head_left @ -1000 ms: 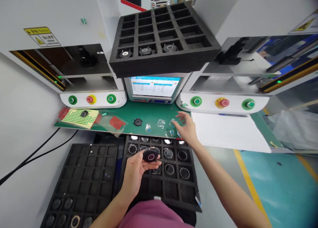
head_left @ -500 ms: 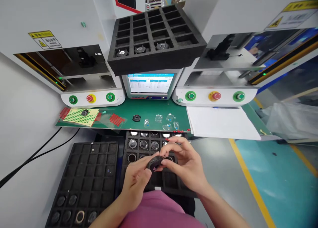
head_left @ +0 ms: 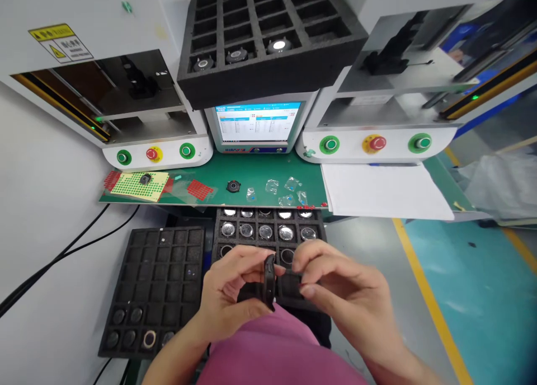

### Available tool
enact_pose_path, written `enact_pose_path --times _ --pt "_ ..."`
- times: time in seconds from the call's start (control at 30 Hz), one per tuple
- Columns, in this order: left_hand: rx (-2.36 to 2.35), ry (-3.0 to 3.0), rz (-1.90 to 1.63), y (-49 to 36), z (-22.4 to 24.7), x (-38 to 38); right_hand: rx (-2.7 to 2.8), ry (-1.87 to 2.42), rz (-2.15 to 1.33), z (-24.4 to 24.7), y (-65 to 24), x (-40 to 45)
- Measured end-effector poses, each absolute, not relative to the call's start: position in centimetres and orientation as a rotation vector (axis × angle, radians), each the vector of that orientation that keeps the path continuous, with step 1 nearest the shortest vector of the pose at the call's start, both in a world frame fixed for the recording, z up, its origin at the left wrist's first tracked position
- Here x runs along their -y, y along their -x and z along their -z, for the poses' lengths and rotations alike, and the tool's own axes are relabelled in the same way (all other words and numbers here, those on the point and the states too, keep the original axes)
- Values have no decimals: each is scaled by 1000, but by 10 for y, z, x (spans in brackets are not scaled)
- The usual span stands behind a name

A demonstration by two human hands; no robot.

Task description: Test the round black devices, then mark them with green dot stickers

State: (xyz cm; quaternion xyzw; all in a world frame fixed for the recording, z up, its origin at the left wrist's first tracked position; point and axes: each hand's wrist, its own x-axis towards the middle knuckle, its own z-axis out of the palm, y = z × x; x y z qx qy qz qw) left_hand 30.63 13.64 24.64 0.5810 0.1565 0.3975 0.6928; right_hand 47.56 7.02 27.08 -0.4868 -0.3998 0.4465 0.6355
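Note:
My left hand point(head_left: 229, 290) grips a black round watch case point(head_left: 269, 281) between thumb and fingers. The case is turned edge-on, its side with buttons facing me. Just to the right, my right hand point(head_left: 344, 284) is apart from the case, thumb and fingers curled into a pinch. A tiny red piece point(head_left: 301, 286) shows at its fingertips; its kind is too small to tell. Below both hands lies a black foam tray point(head_left: 289, 287) holding several round watch parts, partly hidden by the hands.
Another foam tray point(head_left: 146, 287) lies at left. On the green bench point(head_left: 222, 169) are a watch case point(head_left: 234, 186), red sticker sheet point(head_left: 200, 189), green-dotted sheet point(head_left: 138, 187), plastic scraps point(head_left: 272, 186) and white paper point(head_left: 381, 189). A raised foam tray point(head_left: 268, 74) overhangs the screen point(head_left: 257, 123) between two machines.
My right hand has come off the watch case and moved right. My left hand has turned the case edge-on. The view has shifted, with the bench higher in the picture.

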Motion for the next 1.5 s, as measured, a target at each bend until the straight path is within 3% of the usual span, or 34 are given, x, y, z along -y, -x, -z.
enact_pose_path --times 0.17,0.6,1.5 --pt "-388 -1457 -900 -300 -245 -135 703 994 -1352 -272 -468 -64" --pt "-396 -1749 -1028 -300 -247 -139 454 917 -1565 -277 -457 -63" --pt "-461 -1756 -959 -297 -249 -141 379 954 -1527 -277 -448 -64"
